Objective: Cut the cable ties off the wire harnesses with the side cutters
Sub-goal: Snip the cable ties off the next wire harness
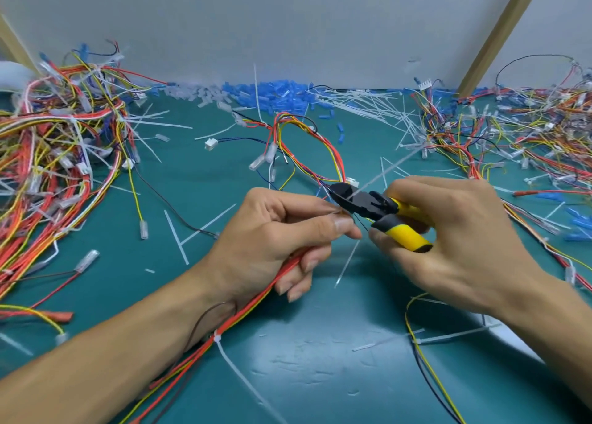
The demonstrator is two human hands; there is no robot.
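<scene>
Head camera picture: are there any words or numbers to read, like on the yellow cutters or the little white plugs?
No text can be read anywhere.
The side cutters show no brand or number on the parts in view.
The white connector is too small to show any marking.
The green mat and the wall carry no writing.

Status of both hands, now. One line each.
Left hand: closed, gripping the wire harness, thumb and forefinger pinching it.
Right hand: closed, gripping the side cutters by their yellow handles.
</scene>
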